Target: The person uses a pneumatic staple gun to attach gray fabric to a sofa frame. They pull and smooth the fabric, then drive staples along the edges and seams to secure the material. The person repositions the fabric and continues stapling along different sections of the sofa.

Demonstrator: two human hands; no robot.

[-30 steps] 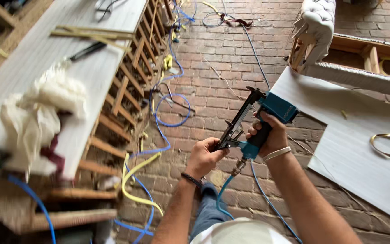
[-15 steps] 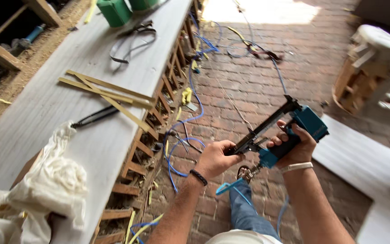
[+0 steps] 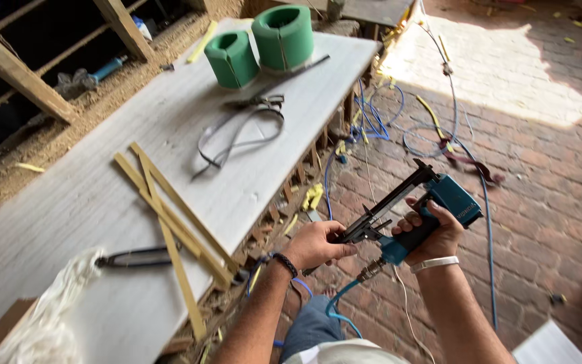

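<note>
**Pneumatic stapler held in both hands beside the workbench**

The right hand [image 3: 432,232] is clenched around the grip of the teal pneumatic staple gun with a long black magazine [image 3: 409,209]. The tool is held in the air over the red brick floor [image 3: 540,168], just off the edge of the long pale grey board serving as a bench top [image 3: 102,202]. The left hand [image 3: 314,244] grasps the rear end of the black magazine, fingers [image 3: 339,251] curled around it. Whether the magazine is slid open or latched cannot be told from this view.

A blue air hose [image 3: 338,310] leaves the brass fitting at the base of the grip and drops past the person's knee; more blue hose [image 3: 372,114] lies looped on the floor farther off.

On the bench top, well apart from both hands:
- two green foam cylinders [image 3: 261,44], side by side at the far end
- a grey strap lying in a loop [image 3: 237,135]
- several thin yellowish wooden strips [image 3: 170,222], crossed over one another
- black pincers [image 3: 136,256]
- a white cloth bundle [image 3: 48,317] at the near end

Progress, as judged: the stapler is connected to air and in hand, and attention is on its magazine end. Its nose is not applied to any workpiece, and the strips lie loose, so no fastening shows as done
</note>
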